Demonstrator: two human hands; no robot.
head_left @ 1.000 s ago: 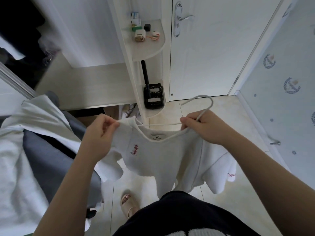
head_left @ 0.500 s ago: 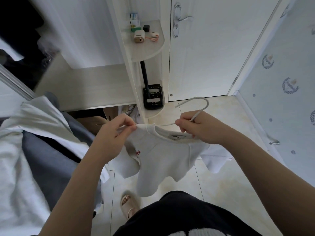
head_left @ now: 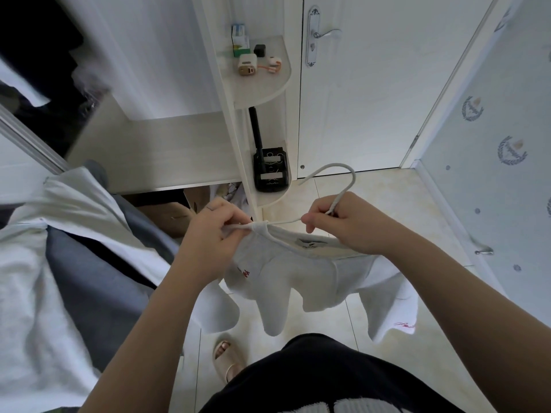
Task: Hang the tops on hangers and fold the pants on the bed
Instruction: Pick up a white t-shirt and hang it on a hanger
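Since a second before, the two hands had drawn closer together, and the white top [head_left: 283, 272], then spread enough to show its chest flat, had bunched into soft folds. The left hand [head_left: 214, 234] pinched the ribbed neckline between thumb and curled fingers, drawing it into a thin cord at the end of the hanger's arm. At 3 o'clock from it, the right hand [head_left: 348, 225] had its fingers curled round the neck of the pale, slim hanger [head_left: 346, 192], whose rounded hook rose toward 12 o'clock. The top hung below both hands over the glossy cream floor tiles [head_left: 402, 210]. It was a matt knit with small red embroidery [head_left: 244, 272] on the chest, more red on a sleeve at 4 o'clock, and a label inside the collar. At 9 o'clock lay a rumpled heap of white and grey clothes [head_left: 74, 263]. At 12 o'clock stood a rounded, pale wood-grain corner shelf [head_left: 268, 87] bearing small gadgets, and at 1 o'clock a white door [head_left: 357, 99] with a metal lever handle [head_left: 326, 33]
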